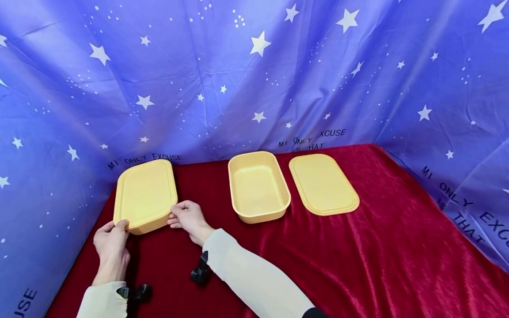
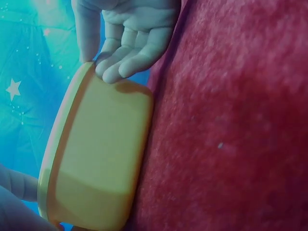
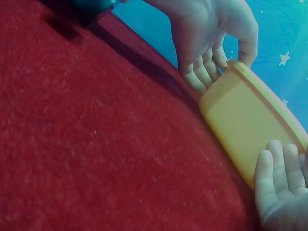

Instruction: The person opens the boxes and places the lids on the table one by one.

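At the left of the head view, a yellow food container [image 1: 146, 192] with its lid on sits on the red cloth. My left hand [image 1: 111, 247] grips its near left corner, thumb over the lid's rim and fingers against the side wall, as the right wrist view shows. At the near right corner, my right hand [image 1: 190, 218] pinches the container. In the left wrist view, the right thumb [image 2: 88, 43] touches the lid's edge and curled fingers meet the wall. The right fingers [image 3: 274, 168] also show against the wall in the right wrist view.
An open yellow container [image 1: 258, 190] stands in the middle of the cloth, its inside bare. Beside it on the right lies a flat yellow lid [image 1: 324, 184]. A blue star-printed curtain [image 1: 222, 88] hangs behind the red cloth [image 1: 358, 256] and at both sides.
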Motion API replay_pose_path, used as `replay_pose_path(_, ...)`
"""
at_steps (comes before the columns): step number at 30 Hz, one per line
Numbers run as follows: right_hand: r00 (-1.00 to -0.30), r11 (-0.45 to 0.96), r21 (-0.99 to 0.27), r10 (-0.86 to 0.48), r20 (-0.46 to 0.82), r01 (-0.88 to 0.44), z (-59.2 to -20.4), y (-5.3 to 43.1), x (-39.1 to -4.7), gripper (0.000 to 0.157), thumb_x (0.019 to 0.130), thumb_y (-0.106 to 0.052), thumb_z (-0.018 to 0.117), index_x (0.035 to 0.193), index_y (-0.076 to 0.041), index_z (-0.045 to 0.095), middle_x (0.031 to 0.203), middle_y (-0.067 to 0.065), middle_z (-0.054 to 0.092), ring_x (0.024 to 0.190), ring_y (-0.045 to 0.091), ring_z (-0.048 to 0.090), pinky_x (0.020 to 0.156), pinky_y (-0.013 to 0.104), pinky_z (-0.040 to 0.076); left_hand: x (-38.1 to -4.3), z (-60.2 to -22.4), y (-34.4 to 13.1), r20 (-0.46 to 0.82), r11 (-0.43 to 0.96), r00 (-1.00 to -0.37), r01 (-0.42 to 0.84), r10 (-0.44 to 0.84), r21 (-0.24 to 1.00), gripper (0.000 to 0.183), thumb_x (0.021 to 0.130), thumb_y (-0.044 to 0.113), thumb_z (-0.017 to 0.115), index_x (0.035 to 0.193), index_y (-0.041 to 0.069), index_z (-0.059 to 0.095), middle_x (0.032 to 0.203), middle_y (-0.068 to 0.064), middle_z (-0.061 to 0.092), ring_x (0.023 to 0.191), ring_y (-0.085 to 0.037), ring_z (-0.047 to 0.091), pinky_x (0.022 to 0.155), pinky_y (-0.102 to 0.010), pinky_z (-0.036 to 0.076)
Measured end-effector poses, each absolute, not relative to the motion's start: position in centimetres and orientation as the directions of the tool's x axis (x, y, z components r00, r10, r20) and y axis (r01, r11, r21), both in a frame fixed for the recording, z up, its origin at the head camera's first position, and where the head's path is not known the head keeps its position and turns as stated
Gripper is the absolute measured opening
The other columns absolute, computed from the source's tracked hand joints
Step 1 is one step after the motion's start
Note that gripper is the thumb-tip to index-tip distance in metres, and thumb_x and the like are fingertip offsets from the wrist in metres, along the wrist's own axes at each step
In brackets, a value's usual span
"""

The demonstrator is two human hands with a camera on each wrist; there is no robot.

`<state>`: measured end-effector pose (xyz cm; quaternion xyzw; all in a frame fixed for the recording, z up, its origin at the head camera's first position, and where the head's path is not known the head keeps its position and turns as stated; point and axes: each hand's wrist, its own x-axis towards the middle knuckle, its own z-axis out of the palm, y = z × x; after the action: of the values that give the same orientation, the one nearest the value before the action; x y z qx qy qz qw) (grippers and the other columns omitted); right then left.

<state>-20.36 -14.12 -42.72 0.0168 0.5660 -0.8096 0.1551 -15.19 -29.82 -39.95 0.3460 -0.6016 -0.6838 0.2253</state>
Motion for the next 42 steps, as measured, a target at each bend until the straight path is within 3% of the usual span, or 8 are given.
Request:
replay_pose_path(6,-0.948,-0.349,-0.899,-0.267,-0.176,0.265,-43.4,-13.8,-20.6,0.003,0.091,-0.005,0.062,0.092,-0.002,0.061,0.076,0.011,0.064,0.065,0.019,0.066,0.063,0.031,0.057,-15.2,-40.2,-29.5,-0.177,-0.185,-0.652,-0.057,-0.737,0.981,0.015,0.081,-0.006,0.055,0.095,0.0,0.053,0.076,0.005,0.053,0.062,-0.003,0.052,0.054,-0.016,0.046)
replay_pose_path(12,-0.925,-0.412,-0.864,-0.353,-0.143,0.291,-44.0,-13.1,-20.7,0.006,0.092,-0.005,0.061,0.096,-0.001,0.062,0.083,0.012,0.065,0.074,0.02,0.066,0.071,0.033,0.056,-15.1,-40.4,-29.4,-0.182,-0.194,-0.65,-0.054,-0.738,0.98,0.017,0.082,-0.004,0.057,0.097,0.001,0.053,0.074,0.007,0.054,0.06,-0.003,0.052,0.054,-0.016,0.045)
replay_pose_path(16,-0.913,-0.438,-0.852,-0.395,-0.104,0.287,-44.5,-12.6,-20.8,0.01,0.094,-0.005,0.058,0.101,0.001,0.063,0.088,0.011,0.065,0.081,0.019,0.066,0.078,0.034,0.055,-15.1,-40.5,-29.3,-0.17,-0.162,-0.649,-0.072,-0.742,0.984,0.013,0.082,-0.003,0.057,0.093,0.003,0.052,0.078,0.004,0.051,0.063,-0.005,0.05,0.054,-0.016,0.044)
replay_pose_path(23,-0.908,-0.456,-0.849,-0.414,-0.063,0.267,-44.8,-12.3,-20.7,0.013,0.094,-0.005,0.058,0.106,0.0,0.061,0.091,0.011,0.065,0.084,0.019,0.065,0.08,0.032,0.055,-14.9,-40.6,-29.1,-0.128,-0.113,-0.646,-0.065,-0.753,0.991,0.014,0.08,-0.003,0.057,0.09,0.005,0.052,0.061,0.007,0.041,0.052,-0.005,0.04,0.047,-0.016,0.037)
replay_pose_path(26,-0.911,-0.461,-0.851,-0.41,-0.048,0.253,-44.9,-12.4,-20.6,0.014,0.093,-0.004,0.059,0.107,-0.002,0.059,0.091,0.012,0.065,0.083,0.019,0.065,0.079,0.032,0.055,-14.8,-40.7,-29.1,-0.129,-0.121,-0.64,-0.057,-0.757,0.991,0.016,0.081,-0.002,0.057,0.092,0.007,0.052,0.063,0.007,0.042,0.054,-0.004,0.042,0.048,-0.015,0.037)
replay_pose_path(32,-0.91,-0.467,-0.852,-0.413,-0.024,0.235,-44.9,-12.5,-20.6,0.029,0.092,-0.002,0.06,0.12,-0.007,0.053,0.095,0.012,0.064,0.082,0.02,0.065,0.078,0.033,0.055,-14.6,-40.7,-29.2,-0.135,-0.113,-0.631,-0.074,-0.764,0.991,0.019,0.084,0.002,0.059,0.101,0.01,0.052,0.087,0.002,0.051,0.073,-0.007,0.049,0.059,-0.014,0.043)
replay_pose_path(37,-0.906,-0.433,-0.873,-0.422,-0.023,0.224,-44.8,-12.3,-20.5,0.046,0.091,-0.001,0.059,0.134,-0.012,0.047,0.094,0.01,0.063,0.082,0.02,0.066,0.077,0.031,0.055,-14.6,-40.7,-29.2,-0.126,-0.09,-0.631,-0.089,-0.765,0.992,0.018,0.083,0.001,0.057,0.098,0.011,0.053,0.09,-0.001,0.049,0.072,-0.007,0.05,0.058,-0.014,0.043)
replay_pose_path(42,-0.902,-0.429,-0.873,-0.43,-0.029,0.233,-44.8,-12.2,-20.5,0.048,0.091,-0.002,0.059,0.137,-0.011,0.046,0.094,0.011,0.064,0.083,0.02,0.066,0.077,0.031,0.055,-14.5,-40.7,-29.1,-0.123,-0.067,-0.638,-0.112,-0.76,0.992,0.02,0.084,0.002,0.056,0.099,0.012,0.051,0.095,-0.004,0.047,0.073,-0.007,0.05,0.058,-0.014,0.043)
